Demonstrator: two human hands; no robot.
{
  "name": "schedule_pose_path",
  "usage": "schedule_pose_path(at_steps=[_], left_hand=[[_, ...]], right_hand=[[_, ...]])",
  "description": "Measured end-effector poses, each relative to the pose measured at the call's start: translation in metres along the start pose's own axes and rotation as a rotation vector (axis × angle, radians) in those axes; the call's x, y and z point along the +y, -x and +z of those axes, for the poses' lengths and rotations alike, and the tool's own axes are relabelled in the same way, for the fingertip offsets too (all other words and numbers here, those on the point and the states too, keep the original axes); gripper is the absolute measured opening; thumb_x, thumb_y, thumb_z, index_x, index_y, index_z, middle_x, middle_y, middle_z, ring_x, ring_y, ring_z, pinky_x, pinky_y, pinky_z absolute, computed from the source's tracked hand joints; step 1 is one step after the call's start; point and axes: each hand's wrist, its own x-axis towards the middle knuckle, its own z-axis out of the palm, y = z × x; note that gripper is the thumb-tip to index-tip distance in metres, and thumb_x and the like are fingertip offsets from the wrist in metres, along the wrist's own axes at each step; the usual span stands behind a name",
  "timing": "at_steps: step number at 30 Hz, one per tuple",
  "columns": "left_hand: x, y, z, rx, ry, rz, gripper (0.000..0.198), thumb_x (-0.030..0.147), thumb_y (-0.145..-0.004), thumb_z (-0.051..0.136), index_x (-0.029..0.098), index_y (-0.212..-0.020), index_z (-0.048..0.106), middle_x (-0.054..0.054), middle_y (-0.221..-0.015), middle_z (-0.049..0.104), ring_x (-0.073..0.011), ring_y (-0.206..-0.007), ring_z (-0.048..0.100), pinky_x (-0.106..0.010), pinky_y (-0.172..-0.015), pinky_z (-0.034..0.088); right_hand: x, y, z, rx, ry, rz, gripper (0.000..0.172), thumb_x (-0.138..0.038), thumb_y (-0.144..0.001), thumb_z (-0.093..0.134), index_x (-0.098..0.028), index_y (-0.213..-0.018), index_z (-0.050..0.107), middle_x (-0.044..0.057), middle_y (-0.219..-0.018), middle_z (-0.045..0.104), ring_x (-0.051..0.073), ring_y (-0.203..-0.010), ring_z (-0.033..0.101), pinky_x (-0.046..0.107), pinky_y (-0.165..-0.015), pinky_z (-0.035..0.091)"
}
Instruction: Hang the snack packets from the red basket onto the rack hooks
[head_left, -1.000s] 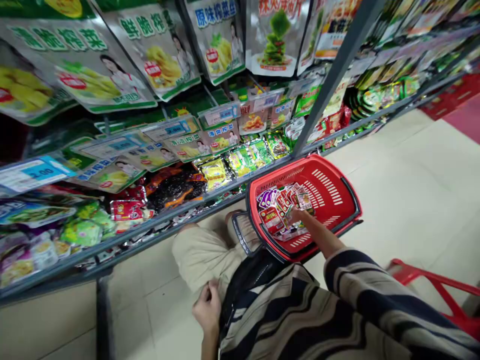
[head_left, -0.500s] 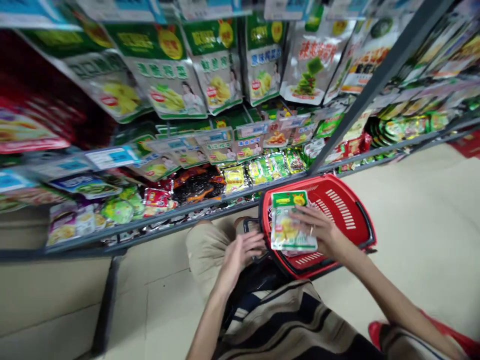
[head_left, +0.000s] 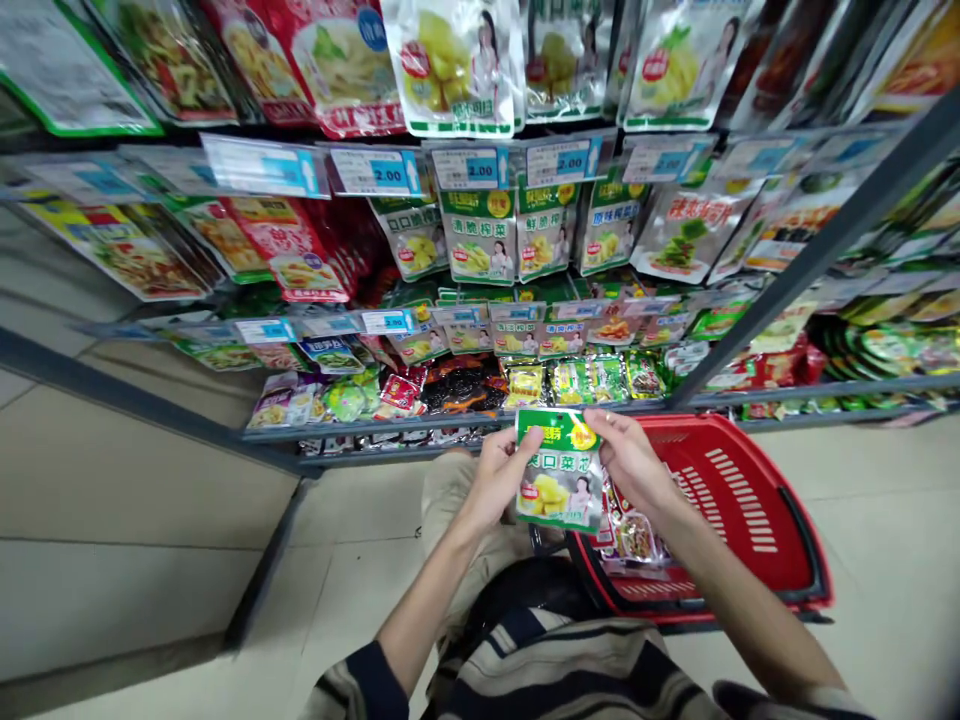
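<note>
A green-and-white sachet of pickled vegetables is held up above the near edge of the shelf. It shows yellow pieces and a printed portrait. My left hand pinches its left edge, and my right hand grips its upper right corner. Just below and to the right sits a red plastic shopping basket, its rim partly hidden by the sachet and my right forearm. Several small foil snack packets lie inside it.
A metal shelf rack holds rows of hanging and stacked snack packets, with blue-and-white price tags along it. A grey steel upright runs diagonally at right. My beige-trousered knee is below the hands, above a tiled floor.
The view has turned to face the shelf more squarely. My left hand has come onto the sachet, and both hands now hold it up, off the basket.
</note>
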Motion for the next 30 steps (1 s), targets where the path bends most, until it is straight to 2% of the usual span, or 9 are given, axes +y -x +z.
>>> schedule_pose_path(at_steps=[3,5,7,10,13,16,20,24,30], left_hand=[[0.024,-0.016,0.002,0.042,0.044,0.102,0.047,0.061,-0.087,0.086,0.015,-0.098,0.083,-0.007,-0.09,0.08,-0.0183,-0.077,0.071,-0.027,-0.069,0.055],[0.048,-0.032,0.005,0.096,0.051,0.202,0.048,0.062,-0.087,0.085,0.016,-0.101,0.082,-0.007,-0.093,0.081,-0.0195,-0.08,0.073,-0.029,-0.071,0.058],[0.079,-0.049,0.012,0.102,0.011,0.343,0.046,0.062,-0.092,0.08,0.017,-0.104,0.08,-0.008,-0.098,0.081,-0.0205,-0.087,0.075,-0.031,-0.078,0.061],[0.13,-0.071,0.032,0.055,-0.078,0.577,0.04,0.053,-0.1,0.073,0.019,-0.121,0.072,-0.011,-0.114,0.079,-0.0216,-0.102,0.076,-0.034,-0.089,0.063],[0.179,-0.096,0.055,0.12,-0.252,0.85,0.046,0.038,-0.103,0.071,0.024,-0.144,0.055,-0.013,-0.131,0.072,-0.0218,-0.11,0.075,-0.037,-0.092,0.064],[0.226,-0.136,0.071,0.23,-0.487,1.096,0.03,0.031,-0.106,0.064,0.024,-0.135,0.061,-0.012,-0.131,0.071,-0.0219,-0.111,0.072,-0.04,-0.097,0.063],[0.279,-0.205,0.081,0.272,-0.586,1.213,0.012,0.022,-0.104,0.064,0.021,-0.115,0.07,-0.01,-0.119,0.075,-0.0228,-0.106,0.071,-0.044,-0.104,0.06],[0.3,-0.251,0.082,0.208,-0.523,1.235,0.029,0.012,-0.102,0.059,0.022,-0.126,0.07,-0.011,-0.136,0.072,-0.0221,-0.115,0.069,-0.043,-0.108,0.058],[0.3,-0.252,0.077,0.137,-0.55,1.322,0.039,0.019,-0.106,0.055,0.028,-0.143,0.067,-0.012,-0.149,0.063,-0.0245,-0.133,0.063,-0.041,-0.106,0.061]], right_hand=[[-0.012,-0.019,0.016,-0.058,-0.127,-0.027,0.044,-0.064,-0.088,0.083,-0.023,-0.101,0.077,0.007,-0.104,0.081,0.025,-0.095,0.077,0.038,-0.08,0.065],[-0.029,-0.029,0.024,-0.058,-0.057,-0.178,0.043,-0.064,-0.088,0.083,-0.024,-0.106,0.078,0.005,-0.104,0.08,0.023,-0.094,0.075,0.035,-0.081,0.063],[-0.057,-0.04,0.032,0.007,0.013,-0.351,0.04,-0.06,-0.087,0.086,-0.026,-0.105,0.079,0.003,-0.099,0.079,0.02,-0.089,0.072,0.033,-0.08,0.061],[-0.112,-0.064,0.043,0.143,-0.037,-0.59,0.034,-0.057,-0.089,0.084,-0.025,-0.102,0.079,0.003,-0.096,0.077,0.018,-0.083,0.069,0.032,-0.076,0.059],[-0.178,-0.097,0.054,0.206,-0.07,-0.784,0.033,-0.055,-0.092,0.08,-0.023,-0.1,0.078,0.003,-0.089,0.073,0.017,-0.077,0.065,0.03,-0.067,0.056],[-0.242,-0.143,0.061,0.24,-0.004,-0.921,0.036,-0.056,-0.093,0.075,-0.021,-0.096,0.075,0.004,-0.086,0.071,0.018,-0.078,0.064,0.03,-0.068,0.055],[-0.308,-0.212,0.065,0.334,0.121,-1.027,0.044,-0.061,-0.095,0.071,-0.017,-0.091,0.072,0.005,-0.087,0.071,0.019,-0.086,0.066,0.032,-0.079,0.056],[-0.341,-0.255,0.067,0.358,0.209,-1.107,0.05,-0.065,-0.099,0.064,-0.016,-0.095,0.071,0.006,-0.089,0.071,0.018,-0.088,0.065,0.032,-0.083,0.054],[-0.341,-0.271,0.065,0.386,0.219,-1.215,0.053,-0.067,-0.103,0.056,-0.017,-0.106,0.073,0.007,-0.096,0.073,0.019,-0.093,0.068,0.033,-0.086,0.056]])
